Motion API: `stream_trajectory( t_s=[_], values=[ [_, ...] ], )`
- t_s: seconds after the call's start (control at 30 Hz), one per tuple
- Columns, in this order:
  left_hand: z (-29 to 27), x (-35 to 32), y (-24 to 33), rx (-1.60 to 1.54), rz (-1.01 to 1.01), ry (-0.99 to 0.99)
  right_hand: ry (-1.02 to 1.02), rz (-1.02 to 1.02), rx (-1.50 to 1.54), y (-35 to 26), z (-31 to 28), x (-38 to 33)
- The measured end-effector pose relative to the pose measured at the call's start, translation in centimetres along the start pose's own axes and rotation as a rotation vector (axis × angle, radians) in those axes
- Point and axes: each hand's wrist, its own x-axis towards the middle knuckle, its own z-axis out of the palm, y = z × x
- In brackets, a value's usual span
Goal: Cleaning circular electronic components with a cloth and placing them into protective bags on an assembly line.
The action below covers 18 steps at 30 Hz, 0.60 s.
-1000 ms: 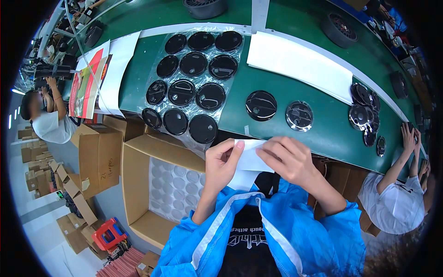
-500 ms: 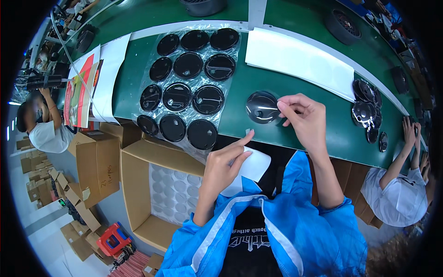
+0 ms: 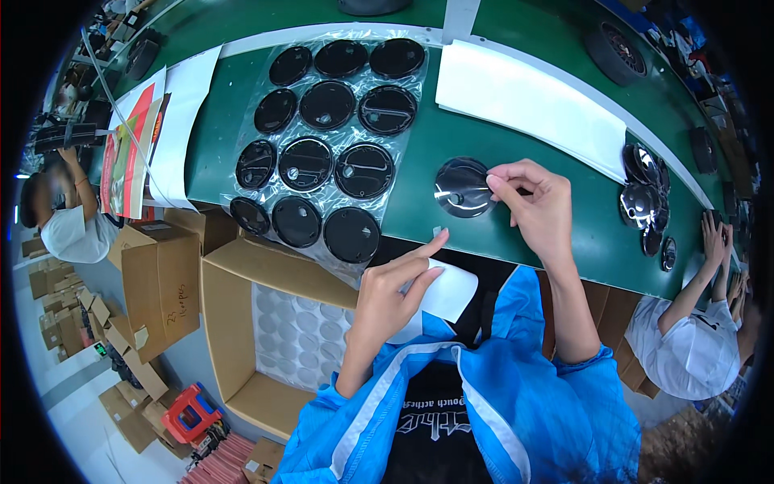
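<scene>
My right hand (image 3: 533, 203) reaches onto the green bench (image 3: 500, 129) and pinches the right edge of a single round black disc (image 3: 461, 187) with a glossy face. My left hand (image 3: 395, 287) stays near my lap and holds a white sheet (image 3: 448, 292), its index finger stretched toward the bench edge. A clear plastic film (image 3: 326, 137) to the left of the disc carries several more round black discs in rows.
A long white sheet (image 3: 530, 105) lies behind the disc. Shiny discs (image 3: 645, 202) are stacked at the right. An open cardboard box with a white dimpled tray (image 3: 298, 331) stands below the bench. Other people sit at left (image 3: 68, 218) and right (image 3: 693, 339).
My right hand left the white sheet, reached forward to the single black disc and now pinches its edge. My left hand dropped lower, keeping the sheet.
</scene>
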Motion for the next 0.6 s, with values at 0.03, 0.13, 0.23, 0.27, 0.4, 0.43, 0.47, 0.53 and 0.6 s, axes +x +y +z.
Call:
stream_trajectory(
  t_s=[0.03,0.13,0.23,0.27,0.4,0.43,0.47,0.53,0.6],
  values=[
    [-0.01,0.01,0.10,-0.019,-0.011,-0.001,0.007,0.004,0.003,-0.06,0.04,0.01],
    [0.08,-0.01,0.09,-0.043,-0.021,-0.003,0.008,0.010,0.011,-0.14,0.07,-0.01],
    [0.23,0.00,-0.08,-0.050,-0.015,0.002,0.011,0.012,0.010,-0.10,0.14,-0.06],
    [0.38,0.03,-0.25,-0.047,0.006,0.019,0.015,0.011,0.004,-0.10,0.14,-0.07],
    [0.48,0.07,-0.36,-0.040,0.039,0.046,0.022,0.017,-0.010,-0.16,0.20,-0.18],
    [0.37,0.10,-0.23,-0.037,0.032,0.038,0.025,0.020,-0.014,-0.18,0.22,-0.20],
    [0.32,0.11,-0.16,-0.035,0.025,0.030,0.025,0.020,-0.014,-0.14,0.21,-0.19],
    [0.33,0.14,-0.16,-0.037,0.026,0.031,0.017,0.004,-0.033,0.05,0.13,-0.14],
    [0.33,0.16,-0.22,-0.039,0.028,0.033,0.012,-0.005,-0.042,-0.12,0.19,-0.16]
  ],
)
